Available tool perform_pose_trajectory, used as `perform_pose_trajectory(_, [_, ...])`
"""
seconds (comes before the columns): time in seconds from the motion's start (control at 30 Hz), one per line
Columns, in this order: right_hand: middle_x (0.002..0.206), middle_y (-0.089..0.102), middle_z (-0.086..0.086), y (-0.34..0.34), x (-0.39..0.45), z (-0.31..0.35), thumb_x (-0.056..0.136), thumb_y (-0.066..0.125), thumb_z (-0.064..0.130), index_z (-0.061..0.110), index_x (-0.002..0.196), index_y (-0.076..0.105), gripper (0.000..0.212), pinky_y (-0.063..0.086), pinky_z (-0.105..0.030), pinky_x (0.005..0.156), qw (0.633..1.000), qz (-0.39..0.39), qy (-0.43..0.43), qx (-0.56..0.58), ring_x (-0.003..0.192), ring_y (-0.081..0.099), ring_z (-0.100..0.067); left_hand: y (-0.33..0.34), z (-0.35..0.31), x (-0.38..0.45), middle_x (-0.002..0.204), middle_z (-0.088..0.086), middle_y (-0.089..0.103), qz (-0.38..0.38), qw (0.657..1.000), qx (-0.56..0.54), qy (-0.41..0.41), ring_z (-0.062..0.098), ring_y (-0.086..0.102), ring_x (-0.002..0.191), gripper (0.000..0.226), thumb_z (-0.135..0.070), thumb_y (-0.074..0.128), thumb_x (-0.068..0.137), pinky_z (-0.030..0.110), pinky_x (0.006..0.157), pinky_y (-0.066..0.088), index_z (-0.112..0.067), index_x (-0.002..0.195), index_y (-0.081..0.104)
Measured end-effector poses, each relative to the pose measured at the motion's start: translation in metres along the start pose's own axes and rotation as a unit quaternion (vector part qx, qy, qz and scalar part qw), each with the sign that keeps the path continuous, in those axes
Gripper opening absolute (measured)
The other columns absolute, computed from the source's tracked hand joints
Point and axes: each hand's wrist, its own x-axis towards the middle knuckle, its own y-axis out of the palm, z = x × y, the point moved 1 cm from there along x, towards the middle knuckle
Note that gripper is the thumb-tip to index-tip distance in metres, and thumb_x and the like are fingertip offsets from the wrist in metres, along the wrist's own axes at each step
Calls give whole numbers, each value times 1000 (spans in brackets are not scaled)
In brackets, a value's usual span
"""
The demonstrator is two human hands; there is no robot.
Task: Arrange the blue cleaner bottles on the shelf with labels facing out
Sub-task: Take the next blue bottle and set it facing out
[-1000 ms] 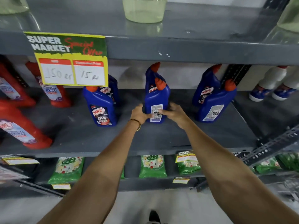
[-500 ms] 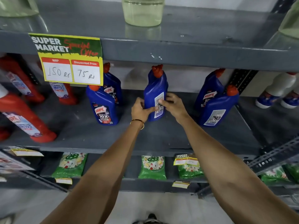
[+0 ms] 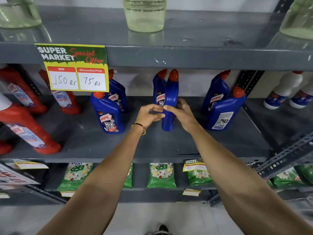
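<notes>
Blue cleaner bottles with red caps stand on the grey middle shelf (image 3: 84, 146). Both hands grip the front centre bottle (image 3: 171, 99), which is turned edge-on, its narrow side towards me and no label showing. My left hand (image 3: 149, 114) pinches its left side, my right hand (image 3: 183, 114) wraps its right side. Just behind it a second bottle (image 3: 158, 92) shows its front label. On the left, two bottles (image 3: 108, 114) (image 3: 118, 95) face label out. On the right, the front bottle (image 3: 223, 111) shows its white back label and the rear one (image 3: 216, 94) its front label.
Red cleaner bottles (image 3: 27, 131) stand at the left of the same shelf, white bottles (image 3: 284, 90) at the right. A yellow price sign (image 3: 74, 67) hangs from the upper shelf edge. Clear bottles of pale liquid (image 3: 144, 14) stand above; green packets (image 3: 160, 175) lie below.
Both hands have kept turning the centre bottle: its white back label faced me, then swung to the right, and now only the narrow edge shows. The bottle behind has come into view.
</notes>
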Motion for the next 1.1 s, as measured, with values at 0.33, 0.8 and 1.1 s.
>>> perform_pose_trajectory(0.33, [102, 69, -4, -4, 2, 6, 81, 66, 18, 22, 99, 63, 19, 55, -40, 88, 997, 66, 13, 35, 96, 66, -23, 2, 2, 8, 122, 10, 59, 25, 999, -39, -18, 25, 57, 113, 71, 3, 77, 66, 38, 95, 49, -10, 129, 47])
perform_pose_trajectory(0.8, [101, 67, -2, -19, 7, -9, 79, 69, 5, 8, 112, 51, 38, 58, -31, 83, 999, 37, 8, -7, 97, 66, -20, -5, 4, 11, 100, 8, 61, -67, 994, 87, -1, 22, 60, 90, 66, -3, 84, 57, 31, 73, 57, -4, 116, 54])
perform_pose_trajectory(1.1, [112, 63, -13, -20, 9, -19, 82, 64, -3, -2, 125, 50, 45, 57, -20, 74, 998, 44, 7, -44, 95, 65, -14, -3, 22, 12, 94, 7, 61, -85, 984, 156, -16, 20, 59, 86, 57, -9, 85, 57, 32, 79, 54, 0, 104, 55])
